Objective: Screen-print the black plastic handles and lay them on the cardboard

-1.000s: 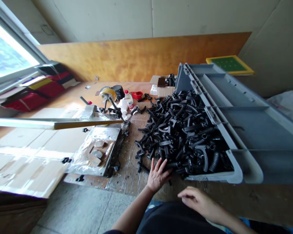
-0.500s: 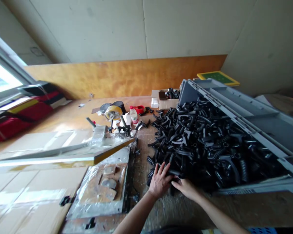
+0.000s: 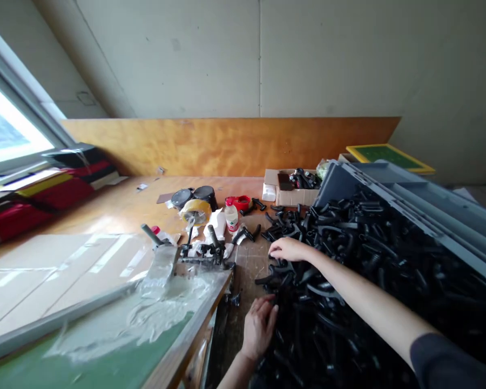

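Observation:
A large heap of black curved plastic parts [image 3: 328, 292], some like small levers or handles, spills out of a grey plastic crate [image 3: 421, 216] lying tipped on its side. At the heap's left edge is my left hand [image 3: 259, 328], fingers bent in towards the dark parts; what they grip, if anything, is lost in the shadow. My right hand [image 3: 289, 249] reaches across the heap to its farther left edge. Its fingers are bent together and pointing down, and whatever lies under the fingertips is hidden.
To the left stands a framed screen [image 3: 146, 335] with green mesh and whitish smears, clamped at its far end [image 3: 210, 251]. Behind it are a tape roll [image 3: 197, 212], a small bottle [image 3: 231, 216] and a red tape dispenser [image 3: 238, 202]. A cardboard box [image 3: 297, 196] holds more parts.
My right hand has left my left hand's side and moved farther up the heap. The view has shifted; the screen's green face now shows where the board with metal pieces was visible.

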A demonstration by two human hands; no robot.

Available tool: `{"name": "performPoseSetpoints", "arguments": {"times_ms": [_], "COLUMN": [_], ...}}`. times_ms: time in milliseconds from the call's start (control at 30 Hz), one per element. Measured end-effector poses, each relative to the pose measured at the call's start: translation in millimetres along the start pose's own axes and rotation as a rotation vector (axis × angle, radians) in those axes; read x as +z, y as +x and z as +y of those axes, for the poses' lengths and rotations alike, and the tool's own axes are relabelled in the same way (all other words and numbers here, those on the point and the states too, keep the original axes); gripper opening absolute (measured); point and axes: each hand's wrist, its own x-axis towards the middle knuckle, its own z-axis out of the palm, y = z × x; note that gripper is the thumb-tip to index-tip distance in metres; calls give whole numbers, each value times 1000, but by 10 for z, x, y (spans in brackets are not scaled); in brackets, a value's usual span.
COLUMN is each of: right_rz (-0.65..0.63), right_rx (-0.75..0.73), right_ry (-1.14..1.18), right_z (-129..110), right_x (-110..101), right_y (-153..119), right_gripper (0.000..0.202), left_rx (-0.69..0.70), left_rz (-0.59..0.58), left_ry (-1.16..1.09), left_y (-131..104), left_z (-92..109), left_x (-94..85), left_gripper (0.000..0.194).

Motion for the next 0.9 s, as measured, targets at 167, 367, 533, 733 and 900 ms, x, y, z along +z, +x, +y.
{"name": "performPoseSetpoints", "arguments": {"times_ms": [167, 367, 533, 733, 900], "right_rz": [96, 175, 225, 216, 231], "right_rx": [86, 143, 143, 146, 165], "right_ry": [-145, -246, -252, -230, -223], "right_z": [726, 1342, 1615, 1861, 1953], "right_x": [-211, -215, -189, -112, -28], "right_y": [1313, 2441, 3173, 3663, 3794], "right_gripper": [27, 41, 46, 39, 42], "left_rx": [-184, -365, -495, -564, -541], "left_rz": [240, 386, 361, 344, 410], "left_ry": [220, 527, 680, 751, 737], "left_y": [988, 1972, 2352, 2457, 2420], "left_z": [-444, -1118, -1430, -1629, -1608], "left_x": [290, 365, 352, 387, 323], "left_gripper": [23, 33, 45, 42, 35]}}
